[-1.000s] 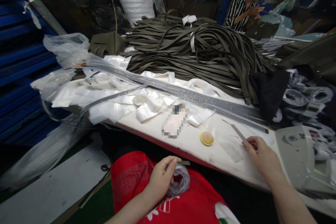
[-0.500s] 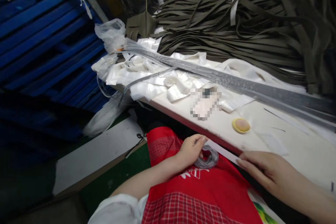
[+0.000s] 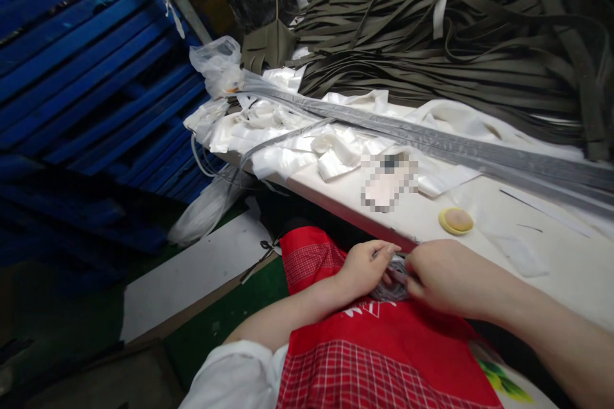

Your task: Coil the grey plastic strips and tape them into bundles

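My left hand [image 3: 367,266] is closed on a small coil of grey cord [image 3: 387,291] held in front of the red apron [image 3: 384,345], at the table's front edge. Close beside it, my right hand [image 3: 444,271] has its fingers pinched at the coil's right side. A short piece of the white strip [image 3: 399,276] shows between the hands; its end is hidden in the right fingers. The hands cover the coil's upper part.
On the white table [image 3: 484,252] lie a blurred-out object [image 3: 386,185], a yellow-rimmed round item [image 3: 455,221], white ribbon [image 3: 336,156] and long grey strips [image 3: 374,120]. Dark olive straps [image 3: 432,57] are heaped behind. Blue slats [image 3: 96,70] stand left.
My right hand has moved left, up to the coil and my left hand. The white strip, stretched between the hands before, is now mostly hidden. The view has shifted slightly.
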Action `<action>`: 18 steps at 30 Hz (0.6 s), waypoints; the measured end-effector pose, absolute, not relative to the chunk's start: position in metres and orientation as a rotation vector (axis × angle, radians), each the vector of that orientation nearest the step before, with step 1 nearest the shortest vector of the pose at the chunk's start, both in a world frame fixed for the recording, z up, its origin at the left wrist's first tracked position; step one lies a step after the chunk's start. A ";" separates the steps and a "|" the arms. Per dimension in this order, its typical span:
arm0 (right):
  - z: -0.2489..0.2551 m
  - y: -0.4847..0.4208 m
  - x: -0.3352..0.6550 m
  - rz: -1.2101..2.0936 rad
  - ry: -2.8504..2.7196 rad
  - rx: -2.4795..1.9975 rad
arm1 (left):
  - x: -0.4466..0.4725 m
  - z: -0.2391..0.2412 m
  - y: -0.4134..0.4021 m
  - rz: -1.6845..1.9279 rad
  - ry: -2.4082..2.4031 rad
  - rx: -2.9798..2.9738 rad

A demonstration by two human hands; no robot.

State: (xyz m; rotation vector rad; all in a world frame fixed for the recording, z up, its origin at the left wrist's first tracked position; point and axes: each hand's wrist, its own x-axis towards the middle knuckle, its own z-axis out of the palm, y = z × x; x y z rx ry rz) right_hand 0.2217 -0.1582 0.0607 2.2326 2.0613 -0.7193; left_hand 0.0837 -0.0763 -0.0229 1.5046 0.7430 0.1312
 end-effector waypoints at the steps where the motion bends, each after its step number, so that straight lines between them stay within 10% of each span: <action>1: 0.058 -0.155 0.221 -0.684 2.056 2.218 | 0.084 -0.023 -0.075 0.156 0.731 1.534; 18: 0.004 -0.172 0.240 -1.673 1.828 2.910 | 0.078 -0.007 -0.073 0.241 0.664 1.743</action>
